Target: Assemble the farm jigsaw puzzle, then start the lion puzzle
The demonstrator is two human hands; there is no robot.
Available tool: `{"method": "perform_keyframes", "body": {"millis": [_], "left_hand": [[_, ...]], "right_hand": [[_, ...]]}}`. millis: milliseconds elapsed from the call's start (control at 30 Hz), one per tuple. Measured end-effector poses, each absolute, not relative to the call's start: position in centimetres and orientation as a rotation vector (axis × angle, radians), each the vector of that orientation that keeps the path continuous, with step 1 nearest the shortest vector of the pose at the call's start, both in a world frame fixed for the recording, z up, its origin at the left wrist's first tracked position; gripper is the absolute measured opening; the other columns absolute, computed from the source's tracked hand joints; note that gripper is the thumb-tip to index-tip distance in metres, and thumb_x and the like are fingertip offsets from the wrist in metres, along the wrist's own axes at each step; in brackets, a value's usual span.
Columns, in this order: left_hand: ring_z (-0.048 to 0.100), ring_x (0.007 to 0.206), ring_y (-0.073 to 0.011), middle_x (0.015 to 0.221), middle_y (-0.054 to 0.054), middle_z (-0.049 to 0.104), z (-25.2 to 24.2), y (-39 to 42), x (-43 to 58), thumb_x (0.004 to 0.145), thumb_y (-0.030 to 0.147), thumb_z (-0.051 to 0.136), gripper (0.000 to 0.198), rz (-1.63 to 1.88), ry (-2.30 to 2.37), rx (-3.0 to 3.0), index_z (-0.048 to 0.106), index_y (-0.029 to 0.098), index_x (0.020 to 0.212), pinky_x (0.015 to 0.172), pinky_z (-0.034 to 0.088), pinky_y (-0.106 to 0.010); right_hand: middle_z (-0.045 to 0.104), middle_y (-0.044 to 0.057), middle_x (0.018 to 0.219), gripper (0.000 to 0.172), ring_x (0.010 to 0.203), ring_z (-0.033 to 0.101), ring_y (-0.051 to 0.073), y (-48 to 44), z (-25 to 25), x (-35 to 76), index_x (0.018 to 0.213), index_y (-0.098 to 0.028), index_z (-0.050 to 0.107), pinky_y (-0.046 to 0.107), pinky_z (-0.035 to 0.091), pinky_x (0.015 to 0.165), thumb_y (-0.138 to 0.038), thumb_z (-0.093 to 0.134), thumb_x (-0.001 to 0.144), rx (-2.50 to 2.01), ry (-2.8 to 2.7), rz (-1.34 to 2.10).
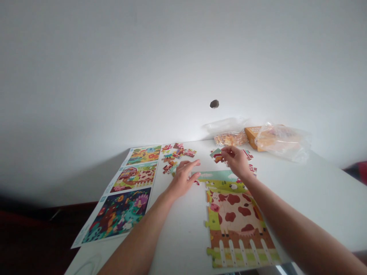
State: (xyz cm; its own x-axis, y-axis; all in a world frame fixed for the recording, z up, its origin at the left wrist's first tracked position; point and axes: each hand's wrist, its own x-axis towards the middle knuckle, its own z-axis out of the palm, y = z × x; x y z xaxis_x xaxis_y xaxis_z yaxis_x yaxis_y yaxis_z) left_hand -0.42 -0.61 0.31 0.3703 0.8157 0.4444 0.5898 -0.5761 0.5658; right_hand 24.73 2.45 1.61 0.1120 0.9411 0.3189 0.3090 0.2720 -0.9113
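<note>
Had the assembled puzzle (241, 217) nearest, lying flat toward the front of the white worktop (321, 191), between the two forearms. Saw a white picket fence across its near part, then a brown-spotted cow with a pink muzzle, then small sheep on green and a strip of pale sky at the far edge. Noticed knobs jutting along its left side; lost part of its right side behind the right forearm. Had the picture sheet (133, 179) to the left, reaching past the worktop's left edge, with a dark scene nearest, the cow scene in the middle and a bright yellow-green scene farthest.

Held the left hand (183, 177) over the area beyond the puzzle's left corner, fingers (190, 166) extended and parted from the thumb. Spotted a small piece (196, 183) just below that thumb; could not tell whether touching. Stretched the right hand (235, 159) a little farther out, thumb and fingertips pinched on a loose piece (216, 153) in pale green and red.

Saw scattered pieces (174, 152) heaped beside the sheet, beyond the left hand, and more pieces (249, 154) just right of the right hand. Found farther back a clear bag (231, 138) of pieces, next to an orange box (250, 135) partly covered by a clear wrapper (292, 147). Met the pale wall (114, 76) last, with a dark hole (214, 104) above the bag.
</note>
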Motion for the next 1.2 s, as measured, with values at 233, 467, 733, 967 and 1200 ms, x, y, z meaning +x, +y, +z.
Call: {"method": "perform_keyframes", "body": {"millis": [233, 467, 733, 967, 1200], "left_hand": [[0.066, 0.097, -0.0204, 0.105, -0.008, 0.072, -0.1, -0.5, -0.2, 0.092, 0.032, 0.055, 0.035, 1.095, 1.25, 2.112, 0.065, 0.022, 0.124, 0.092, 0.051, -0.034], [0.064, 0.106, -0.0217, 0.112, -0.006, 0.072, -0.4, 0.7, -2.2, 0.094, 0.027, 0.043, 0.032, 1.25, 1.495, 2.092, 0.07, 0.02, 0.11, 0.095, 0.048, -0.033], [0.067, 0.099, -0.0205, 0.103, -0.003, 0.075, -1.0, 2.0, -3.5, 0.087, 0.019, 0.041, 0.035, 1.141, 1.517, 2.11, 0.074, 0.022, 0.099, 0.091, 0.05, -0.032], [0.069, 0.092, -0.0199, 0.099, -0.001, 0.077, -1.0, 2.1, -3.8, 0.086, 0.019, 0.044, 0.034, 1.003, 1.598, 2.099, 0.076, 0.025, 0.098, 0.087, 0.05, -0.032], [0.065, 0.099, -0.0212, 0.101, -0.003, 0.074, -0.5, 1.4, -4.3, 0.087, 0.022, 0.054, 0.026, 0.889, 1.596, 2.319, 0.077, 0.028, 0.098, 0.092, 0.046, -0.034]], "right_hand": [[0.065, 0.002, 0.079, 0.023, 0.07, 0.061, 0.016, -1.3, 1.3, 20.6, 0.102, -0.018, 0.061, 0.031, 0.05, 0.069, -0.036, 0.058, 0.088, -1.151, -1.709, 0.902], [0.058, 0.01, 0.107, 0.026, 0.102, 0.055, 0.023, -1.6, -0.5, 20.7, 0.114, -0.02, 0.066, 0.039, 0.046, 0.095, -0.027, 0.055, 0.091, -1.135, -2.167, 0.454], [0.054, 0.011, 0.112, 0.03, 0.104, 0.05, 0.024, 0.0, -0.5, 20.5, 0.119, -0.022, 0.065, 0.04, 0.043, 0.096, -0.026, 0.058, 0.089, -1.109, -2.387, 0.344], [0.055, 0.009, 0.116, 0.033, 0.107, 0.049, 0.024, -0.6, 0.2, 20.8, 0.125, -0.029, 0.064, 0.041, 0.04, 0.098, -0.031, 0.056, 0.093, -1.234, -2.412, 0.33], [0.055, 0.009, 0.116, 0.033, 0.106, 0.051, 0.024, -0.4, 0.6, 21.8, 0.123, -0.029, 0.064, 0.043, 0.038, 0.1, -0.036, 0.06, 0.091, -1.287, -2.449, 0.271]]}}
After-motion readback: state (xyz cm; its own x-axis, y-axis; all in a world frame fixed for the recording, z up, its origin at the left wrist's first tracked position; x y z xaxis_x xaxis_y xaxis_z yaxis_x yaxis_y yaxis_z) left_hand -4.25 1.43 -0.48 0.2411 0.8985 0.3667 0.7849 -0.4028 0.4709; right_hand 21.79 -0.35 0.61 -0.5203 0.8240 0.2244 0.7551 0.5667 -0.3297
